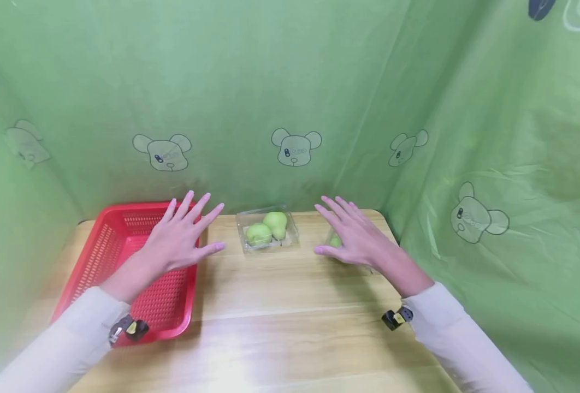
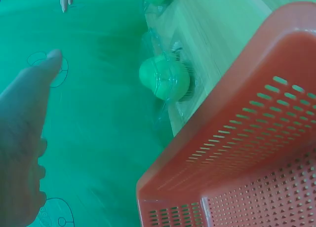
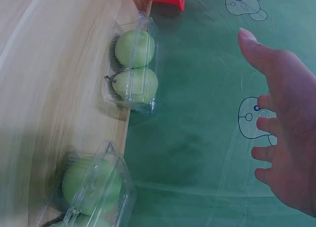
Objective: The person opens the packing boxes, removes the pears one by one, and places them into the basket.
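Fingers spread, the left hand (image 1: 177,234) hovers over the right part of a red perforated basket (image 1: 190,295), holding nothing. The right hand (image 1: 356,234), also with spread fingers and empty, is above a second clear box, mostly hidden beneath it in the head view. Between the hands, a clear plastic box (image 1: 294,236) with two green pears (image 1: 276,222) lies at the table's back edge. In the right wrist view both boxes show: the farther box with two pears (image 3: 135,49), the nearer box with a pear (image 3: 92,185) and part of another.
The wooden table (image 1: 270,338) stands against a green curtain (image 1: 250,82) printed with bear heads, which also closes in both sides. The basket fills the table's left part. A small dark device is strapped at each wrist, over the pale sleeves.
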Demonstrator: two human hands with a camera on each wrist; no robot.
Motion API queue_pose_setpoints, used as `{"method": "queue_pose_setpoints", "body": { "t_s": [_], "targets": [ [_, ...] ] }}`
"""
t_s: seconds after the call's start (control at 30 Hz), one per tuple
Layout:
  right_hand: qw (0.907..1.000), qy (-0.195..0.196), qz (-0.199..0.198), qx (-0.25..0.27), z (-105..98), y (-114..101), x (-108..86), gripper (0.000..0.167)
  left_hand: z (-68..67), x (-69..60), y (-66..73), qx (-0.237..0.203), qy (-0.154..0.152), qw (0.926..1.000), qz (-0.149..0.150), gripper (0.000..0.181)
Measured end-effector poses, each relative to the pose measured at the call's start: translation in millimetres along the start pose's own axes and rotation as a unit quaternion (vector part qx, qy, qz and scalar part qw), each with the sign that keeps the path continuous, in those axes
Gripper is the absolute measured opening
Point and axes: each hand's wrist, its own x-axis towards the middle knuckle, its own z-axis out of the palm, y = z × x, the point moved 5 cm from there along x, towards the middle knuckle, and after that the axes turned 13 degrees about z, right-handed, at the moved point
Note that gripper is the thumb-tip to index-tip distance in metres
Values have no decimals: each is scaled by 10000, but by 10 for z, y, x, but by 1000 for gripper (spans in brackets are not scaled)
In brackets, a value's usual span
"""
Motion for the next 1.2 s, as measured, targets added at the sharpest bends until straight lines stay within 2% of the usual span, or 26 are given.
{"method": "queue_pose_setpoints", "body": {
  "t_s": [0.4,0.7,1.2],
  "targets": [
    [10000,-27,-17,-47,94,-14,107,101,97,194,71,-192,-107,9998,10,95],
    [10000,54,-18,74,128,-28,177,101,139,270,89,-277,-169,9995,-68,94],
    [9997,-141,151,104,177,-70,217,102,234,372,95,-326,-226,9991,-123,96]
  ]
}}
